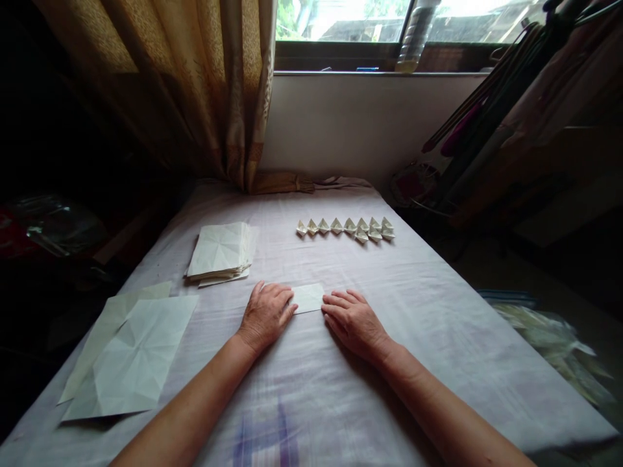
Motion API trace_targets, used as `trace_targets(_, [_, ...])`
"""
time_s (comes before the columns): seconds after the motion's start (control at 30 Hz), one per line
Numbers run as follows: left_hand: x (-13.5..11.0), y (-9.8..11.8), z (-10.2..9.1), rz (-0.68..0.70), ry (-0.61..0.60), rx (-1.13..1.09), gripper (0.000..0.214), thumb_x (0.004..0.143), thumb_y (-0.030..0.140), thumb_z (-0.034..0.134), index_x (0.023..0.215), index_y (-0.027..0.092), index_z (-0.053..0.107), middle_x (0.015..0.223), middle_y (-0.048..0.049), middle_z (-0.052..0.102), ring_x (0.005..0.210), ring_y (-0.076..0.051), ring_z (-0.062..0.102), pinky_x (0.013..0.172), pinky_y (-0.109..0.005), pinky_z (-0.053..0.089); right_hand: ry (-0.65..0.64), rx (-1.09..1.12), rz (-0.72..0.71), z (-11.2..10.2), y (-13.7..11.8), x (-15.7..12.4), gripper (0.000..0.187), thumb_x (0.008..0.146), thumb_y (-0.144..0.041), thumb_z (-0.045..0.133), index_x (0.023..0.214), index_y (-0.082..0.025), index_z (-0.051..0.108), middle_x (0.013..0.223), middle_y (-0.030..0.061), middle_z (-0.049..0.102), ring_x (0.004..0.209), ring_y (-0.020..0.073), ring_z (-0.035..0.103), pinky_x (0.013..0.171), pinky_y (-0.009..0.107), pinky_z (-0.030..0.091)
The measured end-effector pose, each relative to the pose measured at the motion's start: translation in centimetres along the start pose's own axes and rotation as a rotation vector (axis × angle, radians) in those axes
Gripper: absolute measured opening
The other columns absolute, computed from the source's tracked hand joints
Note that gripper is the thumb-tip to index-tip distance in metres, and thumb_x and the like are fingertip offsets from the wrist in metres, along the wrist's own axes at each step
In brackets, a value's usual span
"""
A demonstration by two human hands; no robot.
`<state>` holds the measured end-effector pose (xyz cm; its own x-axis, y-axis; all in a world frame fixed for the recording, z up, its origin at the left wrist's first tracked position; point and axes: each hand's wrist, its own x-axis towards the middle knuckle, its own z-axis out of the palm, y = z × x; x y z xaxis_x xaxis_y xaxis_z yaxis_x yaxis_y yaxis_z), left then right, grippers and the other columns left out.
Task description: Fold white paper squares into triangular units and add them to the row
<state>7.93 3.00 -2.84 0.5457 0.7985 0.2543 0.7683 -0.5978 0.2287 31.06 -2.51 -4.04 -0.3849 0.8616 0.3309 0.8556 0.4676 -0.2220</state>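
Observation:
A folded white sheet of paper (308, 298) lies on the cloth-covered table between my hands. My left hand (267, 308) rests palm down over the paper's left end, its fingers lying flat and hiding that end. At the opposite end, the fingertips of my right hand (353, 319) touch the right edge, with the fingers stretched out. Beyond my left hand is a stack of creased square papers (219, 250). Small pointed folded paper boats (337, 226) stand in rows beyond the folded sheet.
Two larger creased sheets, the nearer one a pale square (139, 357), overlap at the table's left edge. A patterned curtain (209, 78) hangs down to the table's far left. A plastic bottle (417, 39) stands on the windowsill. Plastic bags (549, 344) lie low beyond the right edge.

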Motion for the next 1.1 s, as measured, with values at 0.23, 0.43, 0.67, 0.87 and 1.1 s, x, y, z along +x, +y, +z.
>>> trace_targets(0.23, [1.1, -0.4, 0.9, -0.132, 0.043, -0.042, 0.022, 0.083, 0.032, 0.065, 0.101, 0.021, 0.063, 0.113, -0.0071, 0.065, 0.107, -0.026, 0.056, 0.096, -0.042, 0.043, 0.07, -0.085, 0.018, 0.3, -1.7, -0.3, 0.024, 0.092, -0.021, 0.05, 0.109, -0.022, 0.067, 0.123, 0.0082, 0.067, 0.112, 0.0258, 0.059, 0.094, 0.042, 0.043])
trace_targets(0.43, [1.0, -0.4, 1.3, -0.198, 0.074, -0.091, 0.014, 0.078, 0.029, 0.069, 0.084, 0.021, 0.059, 0.114, -0.0072, 0.065, 0.11, -0.026, 0.056, 0.097, -0.042, 0.042, 0.029, -0.073, 0.032, 0.4, -3.6, -0.1, 0.018, 0.094, -0.022, 0.05, 0.104, -0.022, 0.066, 0.121, 0.006, 0.067, 0.108, 0.0249, 0.059, 0.087, 0.037, 0.045])
trace_targets(0.67, [-0.1, 0.1, 1.5, -0.2, 0.1, -0.141, 0.013, 0.081, 0.024, 0.063, 0.069, 0.022, 0.059, 0.118, -0.0066, 0.066, 0.119, -0.027, 0.053, 0.106, -0.048, 0.036, -0.021, 0.016, -0.01, 0.2, -3.6, 0.5, 0.015, 0.092, -0.021, 0.053, 0.1, -0.022, 0.066, 0.116, 0.0067, 0.067, 0.107, 0.023, 0.059, 0.092, 0.035, 0.047])
trace_targets(0.87, [-1.2, 0.3, 1.4, -0.172, 0.058, -0.194, 0.007, 0.081, 0.025, 0.064, 0.075, 0.022, 0.062, 0.124, -0.0064, 0.065, 0.127, -0.03, 0.05, 0.11, -0.057, 0.029, -0.074, -0.007, 0.096, 0.4, -4.2, 0.6, 0.032, 0.082, -0.033, 0.069, 0.11, -0.018, 0.062, 0.126, 0.0122, 0.063, 0.12, 0.0318, 0.054, 0.097, 0.045, 0.046])
trace_targets(1.1, [-1.8, -0.3, 1.4, -0.018, 0.055, -0.269, 0.035, 0.079, 0.029, 0.07, 0.112, 0.027, 0.063, 0.129, -0.0062, 0.063, 0.129, -0.027, 0.049, 0.112, -0.056, 0.028, -0.03, -0.072, 0.042, 1.2, -3.9, 0.7, 0.016, 0.089, -0.028, 0.06, 0.102, -0.019, 0.063, 0.119, 0.011, 0.066, 0.113, 0.0278, 0.059, 0.092, 0.04, 0.049])
